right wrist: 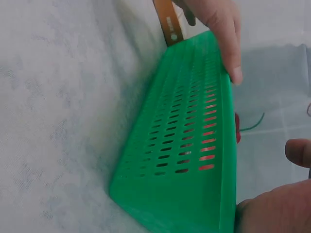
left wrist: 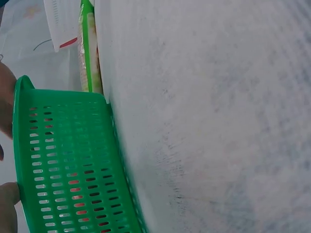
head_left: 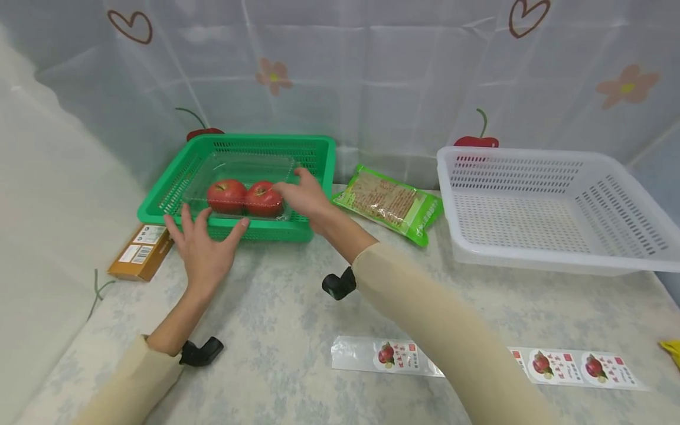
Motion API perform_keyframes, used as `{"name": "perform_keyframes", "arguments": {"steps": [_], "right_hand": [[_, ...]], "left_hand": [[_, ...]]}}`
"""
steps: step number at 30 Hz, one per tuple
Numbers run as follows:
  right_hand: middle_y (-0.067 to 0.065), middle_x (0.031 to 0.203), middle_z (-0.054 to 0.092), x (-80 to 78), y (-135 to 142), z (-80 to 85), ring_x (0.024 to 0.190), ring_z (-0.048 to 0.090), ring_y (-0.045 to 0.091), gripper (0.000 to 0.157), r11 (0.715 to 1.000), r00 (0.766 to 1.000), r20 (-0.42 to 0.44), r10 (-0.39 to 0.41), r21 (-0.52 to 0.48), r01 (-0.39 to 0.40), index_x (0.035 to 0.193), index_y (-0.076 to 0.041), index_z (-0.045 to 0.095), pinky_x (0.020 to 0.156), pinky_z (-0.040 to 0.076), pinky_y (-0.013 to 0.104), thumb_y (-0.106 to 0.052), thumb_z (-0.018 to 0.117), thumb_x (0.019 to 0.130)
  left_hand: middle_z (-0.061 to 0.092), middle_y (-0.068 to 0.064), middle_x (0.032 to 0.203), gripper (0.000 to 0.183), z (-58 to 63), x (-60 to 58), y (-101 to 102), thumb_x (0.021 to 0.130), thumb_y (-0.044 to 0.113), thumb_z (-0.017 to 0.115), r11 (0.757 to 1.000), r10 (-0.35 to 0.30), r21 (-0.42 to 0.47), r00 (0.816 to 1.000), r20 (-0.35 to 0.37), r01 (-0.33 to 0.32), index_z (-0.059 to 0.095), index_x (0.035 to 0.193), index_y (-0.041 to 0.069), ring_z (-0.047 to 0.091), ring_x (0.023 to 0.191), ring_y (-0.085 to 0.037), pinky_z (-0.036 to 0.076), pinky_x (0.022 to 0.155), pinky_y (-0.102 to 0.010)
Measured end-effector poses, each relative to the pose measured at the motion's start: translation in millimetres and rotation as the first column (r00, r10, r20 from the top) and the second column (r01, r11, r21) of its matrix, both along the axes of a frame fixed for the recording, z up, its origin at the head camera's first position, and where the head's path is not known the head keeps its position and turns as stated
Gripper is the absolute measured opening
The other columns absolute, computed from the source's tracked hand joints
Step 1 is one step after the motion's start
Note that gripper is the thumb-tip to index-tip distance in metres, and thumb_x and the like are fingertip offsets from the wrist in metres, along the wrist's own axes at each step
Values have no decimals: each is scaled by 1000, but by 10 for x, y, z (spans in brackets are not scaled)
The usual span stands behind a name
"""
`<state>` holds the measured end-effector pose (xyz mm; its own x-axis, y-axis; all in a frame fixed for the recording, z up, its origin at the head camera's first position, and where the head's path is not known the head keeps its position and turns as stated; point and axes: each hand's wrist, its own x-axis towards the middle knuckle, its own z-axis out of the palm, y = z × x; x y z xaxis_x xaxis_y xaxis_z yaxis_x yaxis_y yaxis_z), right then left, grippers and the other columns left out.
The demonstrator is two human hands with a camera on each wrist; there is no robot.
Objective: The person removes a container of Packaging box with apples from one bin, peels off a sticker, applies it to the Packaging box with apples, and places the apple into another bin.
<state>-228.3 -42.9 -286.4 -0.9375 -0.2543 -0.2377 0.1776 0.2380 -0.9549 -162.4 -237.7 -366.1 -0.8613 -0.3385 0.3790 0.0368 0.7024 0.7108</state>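
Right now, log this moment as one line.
left hand: at near rim of green basket | right hand: at right end of clear container | two red apples: inside container, within basket | packet: right of basket

- From the head, we look forward and down, so we see the table, the green basket, the white basket, the left hand and the right hand together.
- From the left wrist, we look low and close, along the green basket, toward the green bag. This picture lies sideways.
- From the right wrist, we look the other way, also low, close and sideways, toward the brown box.
- In both wrist views, we see the green basket's holey side.
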Motion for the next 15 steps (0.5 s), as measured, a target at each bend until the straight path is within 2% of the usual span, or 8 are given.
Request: {"name": "perform_keyframes", "arguments": {"steps": [4,9,12,15], "right_hand": [[5,163,18,-114,-83,-66,146,23,28,80,1000,999,44,-17,4,17,160,-16,12,111,31,52,-31,60,97],[3,165,7,-269,-191,-189,148,14,29,94,996,981,183,-66,-49,76,160,-20,-4,113,25,56,-32,64,96],[6,161,16,-314,-238,-244,145,23,30,89,996,970,234,-60,-53,74,160,-15,3,109,34,52,-32,64,97],[9,154,30,-330,-263,-274,135,38,29,79,998,972,232,-34,-51,47,157,-8,17,96,48,43,-30,63,97]], "left_hand": [[19,-16,160,77,38,-4,8,85,48,74,999,-19,28,1000,1,19,51,138,-4,-16,147,-33,4,114,-63],[23,-18,158,76,58,5,11,84,46,77,999,-15,51,1000,-3,15,53,134,-6,-15,147,-33,7,115,-60],[24,-18,158,76,59,16,16,83,46,77,999,-4,53,1000,2,4,54,133,-7,-14,148,-33,7,115,-59],[25,-17,158,77,66,22,17,83,46,78,999,2,47,1000,3,-3,54,133,-6,-13,148,-33,7,115,-58]]}}
